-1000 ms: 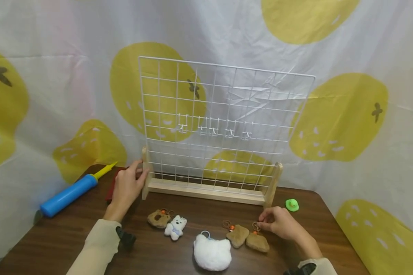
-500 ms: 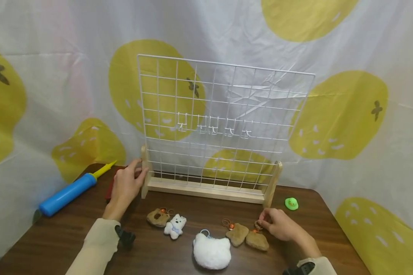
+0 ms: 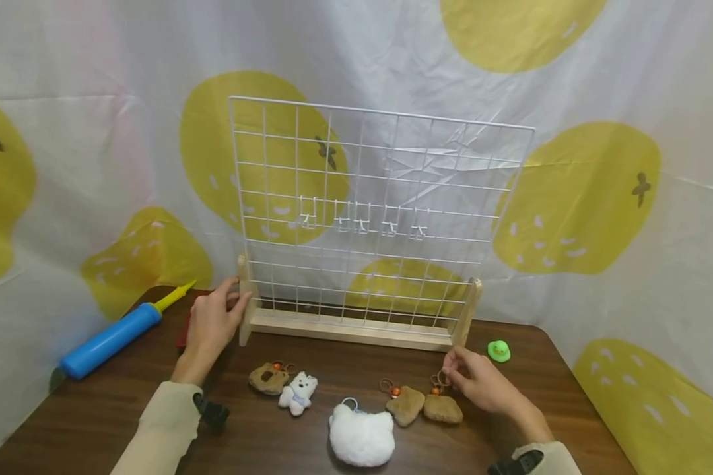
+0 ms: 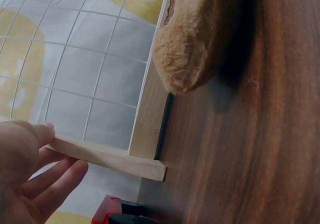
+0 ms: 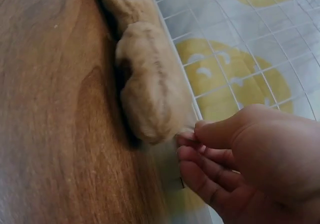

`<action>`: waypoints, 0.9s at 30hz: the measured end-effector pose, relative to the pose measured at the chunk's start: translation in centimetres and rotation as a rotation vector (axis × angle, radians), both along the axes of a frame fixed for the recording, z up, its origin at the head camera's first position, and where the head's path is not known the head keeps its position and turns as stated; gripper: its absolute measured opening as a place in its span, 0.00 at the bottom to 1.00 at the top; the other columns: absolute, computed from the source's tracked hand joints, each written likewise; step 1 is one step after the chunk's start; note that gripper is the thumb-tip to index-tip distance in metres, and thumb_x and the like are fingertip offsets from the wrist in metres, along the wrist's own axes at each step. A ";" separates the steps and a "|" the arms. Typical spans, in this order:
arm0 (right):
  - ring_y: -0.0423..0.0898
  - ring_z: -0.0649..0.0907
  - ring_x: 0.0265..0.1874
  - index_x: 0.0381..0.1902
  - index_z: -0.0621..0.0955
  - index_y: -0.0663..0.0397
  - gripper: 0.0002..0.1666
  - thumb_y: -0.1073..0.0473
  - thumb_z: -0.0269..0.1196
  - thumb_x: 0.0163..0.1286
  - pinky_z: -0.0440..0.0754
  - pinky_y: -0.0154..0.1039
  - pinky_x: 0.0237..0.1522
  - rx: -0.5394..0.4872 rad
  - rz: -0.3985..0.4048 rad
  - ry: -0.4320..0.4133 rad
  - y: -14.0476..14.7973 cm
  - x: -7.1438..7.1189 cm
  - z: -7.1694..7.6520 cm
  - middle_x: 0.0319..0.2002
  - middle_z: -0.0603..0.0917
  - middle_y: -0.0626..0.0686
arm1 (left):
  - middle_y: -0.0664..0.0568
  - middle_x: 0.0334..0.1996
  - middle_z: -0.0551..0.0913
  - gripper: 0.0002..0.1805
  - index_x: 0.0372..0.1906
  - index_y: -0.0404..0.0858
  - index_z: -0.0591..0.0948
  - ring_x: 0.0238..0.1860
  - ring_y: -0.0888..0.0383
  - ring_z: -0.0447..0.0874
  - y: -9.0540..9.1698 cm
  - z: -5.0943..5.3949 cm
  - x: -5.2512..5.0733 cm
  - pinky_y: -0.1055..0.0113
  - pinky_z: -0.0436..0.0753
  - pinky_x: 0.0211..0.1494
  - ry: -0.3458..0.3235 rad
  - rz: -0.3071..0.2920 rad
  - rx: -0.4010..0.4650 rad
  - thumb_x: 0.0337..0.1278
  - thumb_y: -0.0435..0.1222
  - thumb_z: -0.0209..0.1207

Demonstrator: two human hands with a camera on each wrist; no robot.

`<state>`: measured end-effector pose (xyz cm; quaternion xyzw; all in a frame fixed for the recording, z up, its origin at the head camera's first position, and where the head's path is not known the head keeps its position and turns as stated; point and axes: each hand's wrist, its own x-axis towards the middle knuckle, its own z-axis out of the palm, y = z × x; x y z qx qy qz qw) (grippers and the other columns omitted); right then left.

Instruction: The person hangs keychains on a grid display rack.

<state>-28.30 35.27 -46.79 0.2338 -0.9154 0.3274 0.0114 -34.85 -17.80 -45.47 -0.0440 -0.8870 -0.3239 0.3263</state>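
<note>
A white wire grid rack [image 3: 362, 257] stands upright in a pale wooden base [image 3: 350, 330]. My left hand [image 3: 214, 323] holds the rack's left wooden side post [image 4: 105, 156] between thumb and fingers. With thumb and forefinger, my right hand [image 3: 484, 382] pinches the ring of a brown plush keychain [image 3: 443, 408] lying near the rack's right end. In the right wrist view the fingertips meet right beside the brown plush [image 5: 155, 94], though the ring is mostly hidden. Several white hooks [image 3: 361, 224] hang in a row on the grid.
Beside it lies another brown plush keychain [image 3: 406, 405]. A white plush head [image 3: 362, 435], a small white bear [image 3: 298, 394] and a brown plush [image 3: 269, 379] lie farther left. A blue pump [image 3: 115, 336], a red object [image 4: 107, 209] and a green duck [image 3: 499, 351] flank the rack.
My right hand has moved slightly forward, and the pinched keychain has shifted a little with it. The left hand keeps its hold on the post. The head view has turned slightly.
</note>
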 end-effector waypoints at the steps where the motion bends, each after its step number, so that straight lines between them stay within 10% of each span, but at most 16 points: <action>1: 0.36 0.83 0.29 0.43 0.80 0.57 0.04 0.63 0.66 0.80 0.83 0.33 0.32 -0.010 -0.011 0.001 -0.1 -0.1 0.0 0.31 0.87 0.47 | 0.36 0.47 0.93 0.23 0.63 0.33 0.83 0.50 0.35 0.94 0.0 0.0 0.0 0.35 0.88 0.56 0.002 0.001 0.000 0.73 0.42 0.70; 14: 0.44 0.91 0.40 0.49 0.85 0.58 0.09 0.62 0.71 0.75 0.90 0.35 0.45 -0.211 -0.091 -0.029 -1.0 0.7 3.2 0.40 0.92 0.53 | 0.36 0.46 0.93 0.22 0.63 0.34 0.83 0.49 0.34 0.94 -0.1 0.0 0.1 0.34 0.88 0.54 0.018 -0.001 -0.003 0.73 0.42 0.70; 27: 0.47 0.95 0.37 0.47 0.89 0.49 0.07 0.61 0.74 0.73 0.90 0.32 0.37 -0.240 -0.203 0.265 -1.7 0.7 5.4 0.40 0.96 0.50 | 0.34 0.46 0.93 0.20 0.61 0.35 0.84 0.48 0.35 0.95 -0.1 0.0 0.1 0.34 0.88 0.54 0.031 -0.011 0.005 0.72 0.40 0.71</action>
